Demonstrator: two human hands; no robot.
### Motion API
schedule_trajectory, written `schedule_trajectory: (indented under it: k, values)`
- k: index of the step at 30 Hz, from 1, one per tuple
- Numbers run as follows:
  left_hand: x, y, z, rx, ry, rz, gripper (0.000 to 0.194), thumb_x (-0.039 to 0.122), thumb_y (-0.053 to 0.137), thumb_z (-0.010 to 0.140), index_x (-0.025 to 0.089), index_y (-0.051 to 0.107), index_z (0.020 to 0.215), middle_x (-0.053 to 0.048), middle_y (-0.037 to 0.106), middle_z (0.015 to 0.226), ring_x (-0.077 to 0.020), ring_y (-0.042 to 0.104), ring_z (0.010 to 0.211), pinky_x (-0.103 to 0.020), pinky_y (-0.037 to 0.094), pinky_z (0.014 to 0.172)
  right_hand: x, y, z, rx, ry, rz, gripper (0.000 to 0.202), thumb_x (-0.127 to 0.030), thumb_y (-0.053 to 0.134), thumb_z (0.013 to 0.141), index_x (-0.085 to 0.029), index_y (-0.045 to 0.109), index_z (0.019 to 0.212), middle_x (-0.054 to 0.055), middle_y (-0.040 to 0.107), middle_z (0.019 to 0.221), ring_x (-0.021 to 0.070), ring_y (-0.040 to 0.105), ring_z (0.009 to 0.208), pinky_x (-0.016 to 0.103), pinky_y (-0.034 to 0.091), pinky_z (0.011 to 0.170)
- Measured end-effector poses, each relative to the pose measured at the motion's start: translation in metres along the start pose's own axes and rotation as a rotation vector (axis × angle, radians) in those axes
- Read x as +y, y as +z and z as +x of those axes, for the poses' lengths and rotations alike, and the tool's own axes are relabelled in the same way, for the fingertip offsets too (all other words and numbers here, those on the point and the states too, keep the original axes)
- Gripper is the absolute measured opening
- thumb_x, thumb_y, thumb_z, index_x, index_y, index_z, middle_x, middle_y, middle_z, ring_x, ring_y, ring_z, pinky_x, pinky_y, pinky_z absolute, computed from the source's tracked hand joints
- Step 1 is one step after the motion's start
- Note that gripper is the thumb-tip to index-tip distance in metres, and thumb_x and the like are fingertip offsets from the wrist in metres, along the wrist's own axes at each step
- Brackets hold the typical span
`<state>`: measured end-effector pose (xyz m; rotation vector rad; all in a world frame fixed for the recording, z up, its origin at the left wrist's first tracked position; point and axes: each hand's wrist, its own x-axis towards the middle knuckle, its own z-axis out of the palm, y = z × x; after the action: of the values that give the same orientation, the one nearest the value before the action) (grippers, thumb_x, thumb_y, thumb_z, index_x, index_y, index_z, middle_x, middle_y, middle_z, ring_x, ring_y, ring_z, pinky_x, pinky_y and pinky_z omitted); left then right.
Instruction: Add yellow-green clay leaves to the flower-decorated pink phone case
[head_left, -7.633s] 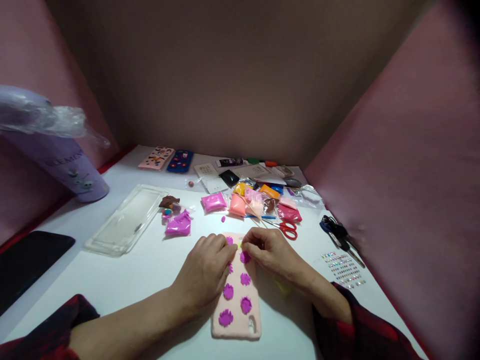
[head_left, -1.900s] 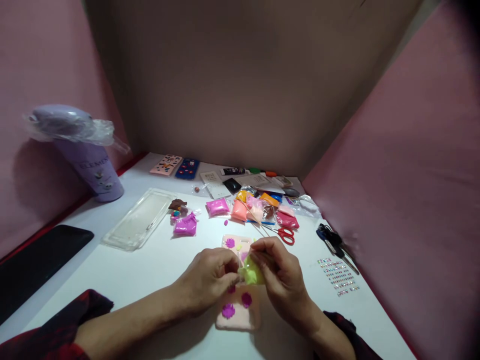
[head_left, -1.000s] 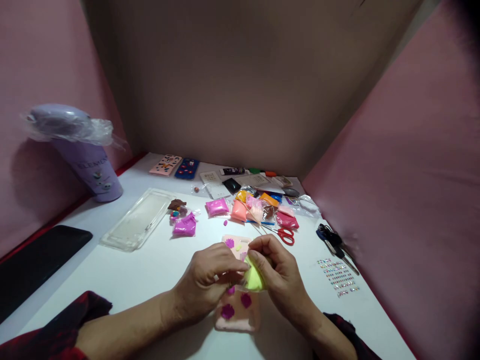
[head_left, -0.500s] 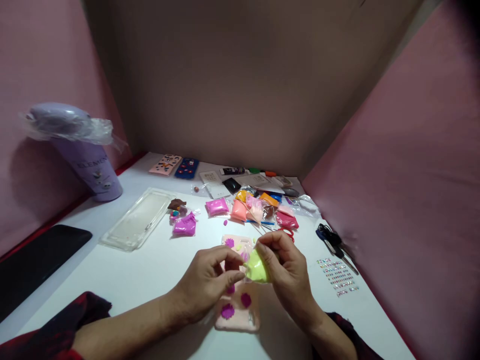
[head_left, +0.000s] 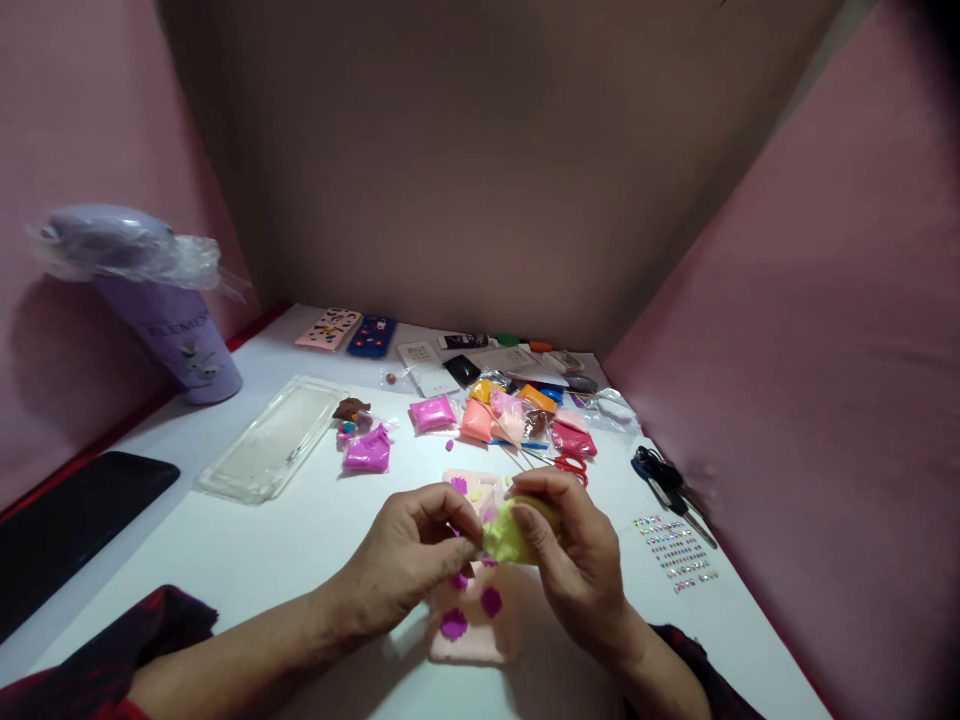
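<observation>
Pink walls [head_left: 810, 330] and a dim brown backdrop [head_left: 450, 170] close in my white tabletop [head_left: 300, 540], where a peach-coated phone case [head_left: 474, 642] lies flat. My right hand [head_left: 577, 545] grips a packet of neon-yellow clay [head_left: 514, 535] above the middle of the case, thumb across the front and fingers curled behind. My left hand [head_left: 412, 550] meets it from the other side, thumb and forefinger pinched together at the packet's end; whether film or clay sits between them is too small to tell. Half a second ago those fingertips stood slightly apart and the yellow looked smooth; now they have closed in, and the yellow is bunched and lumpy on their side, which I judge brings clay to the packet's mouth, within reach of a pinch. Ragged magenta flowers [head_left: 454, 625] dot the case, partly hidden by my hands, with a small yellow blob [head_left: 476, 495] near its far end. Beyond it lie red-handled scissors [head_left: 576, 464] and a plump magenta clay packet [head_left: 433, 414]; well apart on the left is a clear phone case [head_left: 262, 440], and on the right, near a bunch of keys [head_left: 670, 483], a sheet of rhinestones [head_left: 679, 555].
</observation>
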<state>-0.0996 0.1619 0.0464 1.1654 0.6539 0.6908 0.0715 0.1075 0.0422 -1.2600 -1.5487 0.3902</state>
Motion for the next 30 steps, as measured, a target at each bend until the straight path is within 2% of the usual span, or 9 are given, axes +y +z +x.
schedule_trajectory:
  k: [4,6,12,18,23,26,28,30]
  values:
    - [0.001,-0.004,0.002,0.084,0.034,0.015,0.015,0.018,0.070,0.065,0.013,0.056,0.070,0.002,0.057,0.063,-0.0084,0.053,0.057,-0.020,0.041,0.055,0.000,-0.002,0.004,-0.190,0.169,0.102,0.033,-0.019,0.064,0.079,-0.026,0.054,0.108,0.001,0.059,0.097,0.0168,0.057,0.085,0.027,0.047,0.073]
    - [0.001,-0.007,0.003,0.100,0.041,0.008,0.016,0.017,0.071,0.064,0.014,0.056,0.069,0.003,0.057,0.064,-0.0081,0.053,0.059,-0.019,0.041,0.055,0.000,-0.002,0.005,-0.247,0.213,0.145,0.031,-0.018,0.065,0.078,-0.027,0.055,0.106,-0.001,0.060,0.093,0.0157,0.057,0.080,0.026,0.047,0.072]
    - [-0.005,-0.009,0.005,0.053,-0.066,-0.085,0.022,0.016,0.072,0.062,0.015,0.053,0.073,0.004,0.057,0.062,-0.0085,0.055,0.054,-0.019,0.039,0.050,0.001,0.000,0.003,-0.219,0.235,0.141,0.023,-0.019,0.062,0.080,-0.026,0.058,0.101,-0.001,0.060,0.088,0.0149,0.055,0.078,0.025,0.046,0.069]
    - [-0.008,-0.010,0.008,0.008,-0.045,-0.090,0.028,0.027,0.074,0.067,0.015,0.050,0.074,0.003,0.058,0.060,-0.0107,0.056,0.051,-0.022,0.044,0.051,0.002,0.000,0.002,-0.242,0.264,0.166,0.021,-0.021,0.061,0.081,-0.026,0.056,0.102,-0.001,0.059,0.088,0.0149,0.055,0.078,0.025,0.045,0.069]
    - [-0.003,-0.009,0.004,0.004,0.131,0.027,0.015,0.019,0.069,0.071,0.015,0.057,0.080,0.002,0.057,0.073,-0.0094,0.054,0.065,-0.021,0.044,0.061,0.002,-0.001,0.005,-0.234,0.313,0.211,0.020,-0.022,0.060,0.081,-0.025,0.057,0.101,0.000,0.059,0.091,0.0158,0.055,0.083,0.024,0.046,0.068]
    - [0.001,-0.009,0.001,0.005,0.213,0.213,0.012,0.016,0.065,0.074,0.016,0.061,0.086,0.000,0.058,0.078,-0.0117,0.053,0.071,-0.023,0.044,0.064,0.003,-0.001,0.005,-0.243,0.360,0.256,0.021,-0.024,0.061,0.081,-0.023,0.057,0.101,0.002,0.059,0.093,0.0166,0.056,0.083,0.025,0.046,0.067]
    - [0.002,-0.009,-0.001,-0.007,0.283,0.373,0.003,0.016,0.061,0.077,0.015,0.063,0.080,-0.002,0.059,0.075,-0.0132,0.053,0.070,-0.025,0.044,0.064,0.005,0.000,0.004,-0.234,0.396,0.300,0.023,-0.025,0.061,0.082,-0.022,0.055,0.103,0.003,0.060,0.096,0.0168,0.057,0.082,0.027,0.047,0.068]
    - [0.003,-0.010,-0.001,-0.028,0.413,0.524,0.008,0.015,0.057,0.080,0.013,0.063,0.075,-0.004,0.060,0.073,-0.0141,0.053,0.069,-0.027,0.043,0.064,0.007,0.000,0.002,-0.219,0.422,0.339,0.024,-0.026,0.060,0.083,-0.022,0.054,0.105,0.004,0.060,0.097,0.0165,0.057,0.080,0.027,0.047,0.067]
